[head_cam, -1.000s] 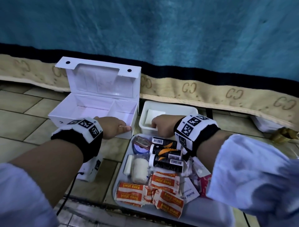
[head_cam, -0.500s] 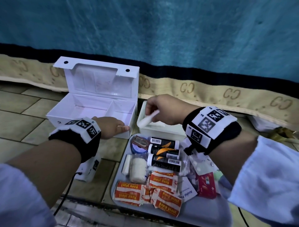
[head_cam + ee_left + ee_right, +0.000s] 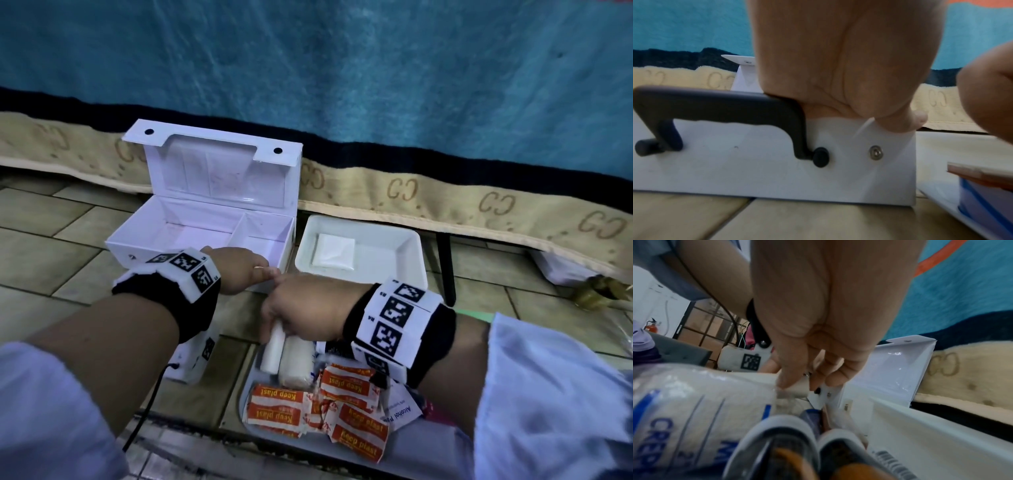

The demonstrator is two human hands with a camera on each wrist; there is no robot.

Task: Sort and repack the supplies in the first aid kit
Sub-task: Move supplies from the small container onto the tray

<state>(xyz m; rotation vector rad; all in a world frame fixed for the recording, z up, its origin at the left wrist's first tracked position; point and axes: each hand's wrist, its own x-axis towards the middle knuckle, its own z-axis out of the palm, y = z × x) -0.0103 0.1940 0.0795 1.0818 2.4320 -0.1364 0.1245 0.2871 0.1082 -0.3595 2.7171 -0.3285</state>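
The white first aid box (image 3: 205, 222) stands open on the tiled floor, both compartments bare. My left hand (image 3: 243, 270) holds its front rim; in the left wrist view the thumb (image 3: 900, 121) presses the front wall beside the black handle (image 3: 725, 104). My right hand (image 3: 294, 308) reaches down into the steel tray (image 3: 411, 459) and grips the far end of a slim white roll (image 3: 272, 353), which lies beside a crepe bandage roll (image 3: 296, 359). Orange plaster packets (image 3: 308, 411) lie nearer me. My right wrist hides the bottles (image 3: 777, 443) in the head view.
A white plastic insert tray (image 3: 421, 246) holding a gauze pad (image 3: 334, 250) sits right of the box. A blue blanket with a beige border (image 3: 445, 198) hangs behind. An alcohol pad sachet (image 3: 400, 407) lies in the steel tray. A white device with a cable (image 3: 191, 359) rests under my left wrist.
My right hand came down from above the white insert tray to the slim roll in the steel tray, and the white piece it held is gone from it. My left hand stayed on the box rim.
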